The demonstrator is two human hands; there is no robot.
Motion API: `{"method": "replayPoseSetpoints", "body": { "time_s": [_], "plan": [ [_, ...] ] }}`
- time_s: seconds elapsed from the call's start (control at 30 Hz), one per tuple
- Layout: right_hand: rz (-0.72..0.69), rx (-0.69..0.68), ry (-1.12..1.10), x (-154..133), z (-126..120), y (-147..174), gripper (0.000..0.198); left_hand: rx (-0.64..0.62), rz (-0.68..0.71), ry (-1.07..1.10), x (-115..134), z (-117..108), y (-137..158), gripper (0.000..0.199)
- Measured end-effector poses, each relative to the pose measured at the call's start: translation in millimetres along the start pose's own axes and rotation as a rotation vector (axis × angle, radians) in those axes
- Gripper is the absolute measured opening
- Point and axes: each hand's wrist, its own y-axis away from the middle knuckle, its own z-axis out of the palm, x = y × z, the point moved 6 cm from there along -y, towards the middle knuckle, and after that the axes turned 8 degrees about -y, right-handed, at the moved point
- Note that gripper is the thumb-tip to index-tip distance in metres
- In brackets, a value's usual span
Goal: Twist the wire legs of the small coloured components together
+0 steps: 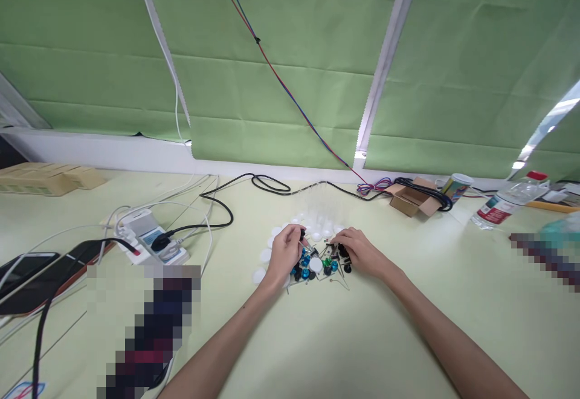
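Toward the bench's (317,350) far edge, left hand (285,253) pinches a small black rounded piece (302,234); right hand (357,250), apart, touches black parts (347,268), grip unclear. Picking seems underway; next needs gentle precision.

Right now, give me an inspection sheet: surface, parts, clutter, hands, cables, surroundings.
Surface: pale table, lit unevenly.
Parts: blue parts, white discs and thin rods mixed; clear tubes behind.
Clutter: phone, power strip left; box, can, bottle right.
Hands: left hand pinches a black part; right hand at the heap's right, grip hidden.
Cables: black cable runs behind the tubes; white cables around the power strip.
Surroundings: green blinds.
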Motion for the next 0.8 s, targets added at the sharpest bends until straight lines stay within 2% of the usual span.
{"method": "replayPoseSetpoints", "body": {
  "time_s": [0.4,0.53,0.8],
  "plan": [
    [0.047,0.042,0.042,10.1,-2.7,-0.6,0.030,-0.001,-0.010,-0.010,1.3,0.2,1.1,0.032],
    [0.063,0.054,-0.010,11.5,-12.5,-0.4,0.024,0.000,-0.006,-0.007,1.1,0.2,0.8,0.033],
    [0.187,0.028,-0.079,27.5,-30.7,6.5,0.023,-0.008,-0.016,-0.022,-2.8,1.1,0.0,0.033]
  ]
}}
